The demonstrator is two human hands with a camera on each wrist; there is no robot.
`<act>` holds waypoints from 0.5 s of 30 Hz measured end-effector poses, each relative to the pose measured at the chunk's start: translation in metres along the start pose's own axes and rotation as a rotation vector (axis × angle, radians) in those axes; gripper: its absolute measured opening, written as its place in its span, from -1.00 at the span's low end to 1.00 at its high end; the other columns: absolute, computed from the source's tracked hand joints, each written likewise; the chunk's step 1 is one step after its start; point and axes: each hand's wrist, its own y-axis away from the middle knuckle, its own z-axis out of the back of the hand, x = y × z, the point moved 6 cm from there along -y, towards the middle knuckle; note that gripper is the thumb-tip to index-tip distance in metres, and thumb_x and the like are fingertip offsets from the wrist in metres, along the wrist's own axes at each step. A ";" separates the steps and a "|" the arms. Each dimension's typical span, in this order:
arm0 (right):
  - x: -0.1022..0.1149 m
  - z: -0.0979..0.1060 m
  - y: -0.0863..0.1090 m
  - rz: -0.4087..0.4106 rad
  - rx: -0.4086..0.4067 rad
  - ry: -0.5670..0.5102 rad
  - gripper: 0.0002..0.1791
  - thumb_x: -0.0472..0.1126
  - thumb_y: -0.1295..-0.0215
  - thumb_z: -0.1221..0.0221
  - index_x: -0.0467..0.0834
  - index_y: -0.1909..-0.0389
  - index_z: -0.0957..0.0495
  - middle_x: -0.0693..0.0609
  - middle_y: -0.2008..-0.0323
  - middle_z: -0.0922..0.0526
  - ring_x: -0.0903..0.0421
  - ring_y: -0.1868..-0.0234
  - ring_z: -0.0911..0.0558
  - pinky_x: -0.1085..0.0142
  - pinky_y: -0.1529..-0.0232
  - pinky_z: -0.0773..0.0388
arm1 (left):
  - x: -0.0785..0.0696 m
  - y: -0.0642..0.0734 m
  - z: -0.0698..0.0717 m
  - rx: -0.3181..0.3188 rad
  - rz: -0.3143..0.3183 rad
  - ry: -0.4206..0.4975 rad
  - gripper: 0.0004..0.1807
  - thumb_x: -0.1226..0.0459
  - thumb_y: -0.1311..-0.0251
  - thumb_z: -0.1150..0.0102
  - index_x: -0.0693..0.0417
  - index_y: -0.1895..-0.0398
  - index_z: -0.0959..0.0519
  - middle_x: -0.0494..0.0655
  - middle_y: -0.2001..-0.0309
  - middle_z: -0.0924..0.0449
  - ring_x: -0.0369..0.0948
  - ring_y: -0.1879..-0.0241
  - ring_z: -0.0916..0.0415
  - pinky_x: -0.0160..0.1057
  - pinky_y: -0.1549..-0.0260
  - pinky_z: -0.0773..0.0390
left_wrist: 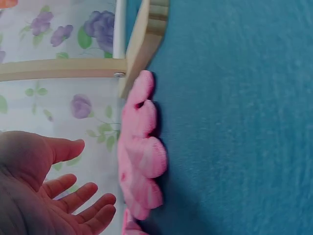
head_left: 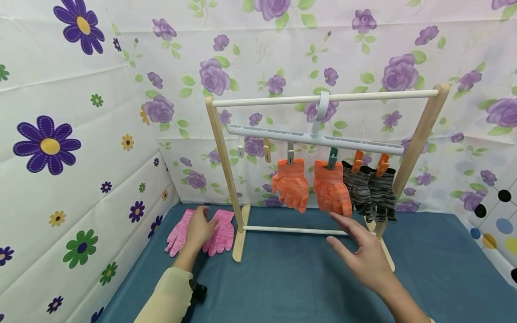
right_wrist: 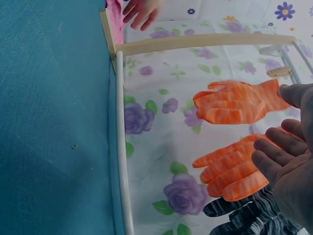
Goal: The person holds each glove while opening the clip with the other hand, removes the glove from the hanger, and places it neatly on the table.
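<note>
Two pink gloves point(head_left: 223, 235) near left hand point(head_left: 199, 229)

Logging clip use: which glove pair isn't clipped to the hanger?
The pink gloves, lying on the blue surface by the left hand; the orange gloves and dark grey gloves hang from the hanger's clips.

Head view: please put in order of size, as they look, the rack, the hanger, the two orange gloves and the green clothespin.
1. Rack
2. Hanger
3. Left orange glove and right orange glove: they look alike, so unranked
4. Green clothespin
</note>
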 end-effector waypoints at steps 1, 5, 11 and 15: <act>0.001 0.001 0.000 0.003 -0.001 0.001 -0.30 -0.29 -0.40 -0.41 0.05 -0.51 -0.45 0.03 -0.40 -0.56 0.25 -0.41 -0.49 0.53 -0.29 -0.39 | -0.001 0.001 0.002 -0.004 -0.005 0.003 -0.40 0.26 -0.40 -0.34 0.37 -0.39 -0.40 0.38 -0.20 -0.50 0.24 -0.19 -0.50 0.25 -0.18 -0.48; 0.003 0.003 -0.001 0.010 -0.007 0.012 -0.29 -0.29 -0.40 -0.42 0.07 -0.52 -0.44 0.01 -0.40 -0.56 0.25 -0.41 -0.50 0.53 -0.29 -0.39 | -0.009 0.008 0.012 -0.023 -0.017 0.026 -0.35 0.21 -0.42 -0.33 0.35 -0.43 -0.37 0.35 -0.21 -0.48 0.21 -0.14 -0.49 0.24 -0.14 -0.48; 0.006 0.008 -0.003 0.008 -0.014 0.026 -0.29 -0.29 -0.41 -0.41 0.09 -0.52 -0.44 0.04 -0.40 -0.56 0.28 -0.40 -0.50 0.54 -0.29 -0.39 | -0.023 0.018 0.027 -0.051 -0.039 0.113 -0.29 0.16 -0.43 -0.35 0.35 -0.47 -0.31 0.35 -0.25 -0.46 0.24 -0.19 -0.48 0.24 -0.15 -0.50; 0.008 0.010 -0.006 0.022 -0.023 0.015 -0.28 -0.34 -0.40 -0.40 0.08 -0.52 -0.44 0.02 -0.40 -0.57 0.24 -0.40 -0.51 0.54 -0.29 -0.38 | -0.030 0.026 0.033 -0.072 -0.037 0.162 -0.28 0.14 -0.45 -0.34 0.33 -0.49 -0.29 0.33 -0.28 -0.45 0.25 -0.25 -0.47 0.24 -0.19 -0.50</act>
